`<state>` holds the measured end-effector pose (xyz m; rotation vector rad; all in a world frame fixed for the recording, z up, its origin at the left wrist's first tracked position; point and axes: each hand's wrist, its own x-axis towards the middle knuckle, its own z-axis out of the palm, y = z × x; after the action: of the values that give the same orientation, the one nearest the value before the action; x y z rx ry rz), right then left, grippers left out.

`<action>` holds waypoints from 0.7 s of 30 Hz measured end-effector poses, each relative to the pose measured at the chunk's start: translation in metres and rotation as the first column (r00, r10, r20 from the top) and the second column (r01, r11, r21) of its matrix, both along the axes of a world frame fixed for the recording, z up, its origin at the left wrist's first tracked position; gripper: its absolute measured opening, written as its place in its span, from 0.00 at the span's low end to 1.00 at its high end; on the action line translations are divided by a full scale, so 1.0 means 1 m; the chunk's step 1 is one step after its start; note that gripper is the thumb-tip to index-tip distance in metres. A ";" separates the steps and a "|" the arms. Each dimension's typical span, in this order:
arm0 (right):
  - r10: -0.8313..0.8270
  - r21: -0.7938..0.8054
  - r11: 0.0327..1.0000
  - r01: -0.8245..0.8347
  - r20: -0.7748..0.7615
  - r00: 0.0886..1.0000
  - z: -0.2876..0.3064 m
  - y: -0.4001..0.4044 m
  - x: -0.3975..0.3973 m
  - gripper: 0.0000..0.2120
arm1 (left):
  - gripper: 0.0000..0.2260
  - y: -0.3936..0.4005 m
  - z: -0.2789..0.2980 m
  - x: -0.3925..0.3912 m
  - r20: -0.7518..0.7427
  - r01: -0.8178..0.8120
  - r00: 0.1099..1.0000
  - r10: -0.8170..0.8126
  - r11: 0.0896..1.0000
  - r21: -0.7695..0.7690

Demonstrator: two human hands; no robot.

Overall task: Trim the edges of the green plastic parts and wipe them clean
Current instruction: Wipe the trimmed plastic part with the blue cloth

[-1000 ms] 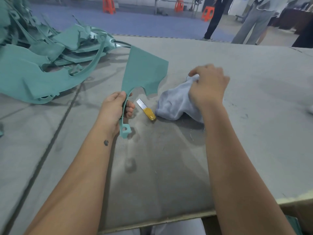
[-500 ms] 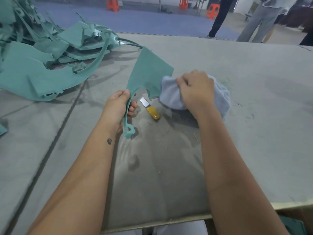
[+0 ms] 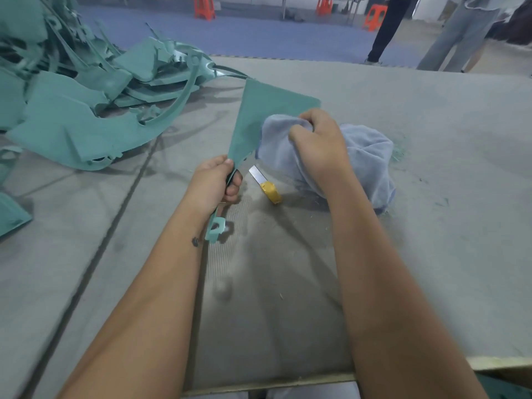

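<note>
site: factory floor | evidence: grey felt workbench [image 3: 431,168]; heap of green plastic parts [image 3: 86,110]; orange stools [image 3: 204,7]; blue floor [image 3: 259,38]

Centre of the table [image 3: 431,226], the left hand [image 3: 213,182] holds a plastic part [image 3: 264,116] up off the surface, and just to its right the right hand [image 3: 319,148] presses a cloth [image 3: 371,156] against that part's right side. Between the two hands, a scraper [image 3: 266,184] lies on the table, below the cloth. Far left, a pile of parts [image 3: 86,110] is heaped on the table, and behind its far edge stand stools [image 3: 204,7] and people [image 3: 457,33].
</note>
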<state>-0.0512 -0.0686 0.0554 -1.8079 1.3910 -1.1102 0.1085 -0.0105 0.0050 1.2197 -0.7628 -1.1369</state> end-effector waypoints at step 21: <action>-0.286 -0.509 0.853 0.115 -0.272 0.919 -0.036 0.005 0.006 0.13 | 0.12 0.003 0.003 -0.014 -0.026 -0.110 0.994 0.109 0.993 -0.032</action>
<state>-0.0453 -0.0638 0.0193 -2.3414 1.6388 -1.4057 0.0946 -0.0078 0.0075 1.2029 -0.6852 -1.0435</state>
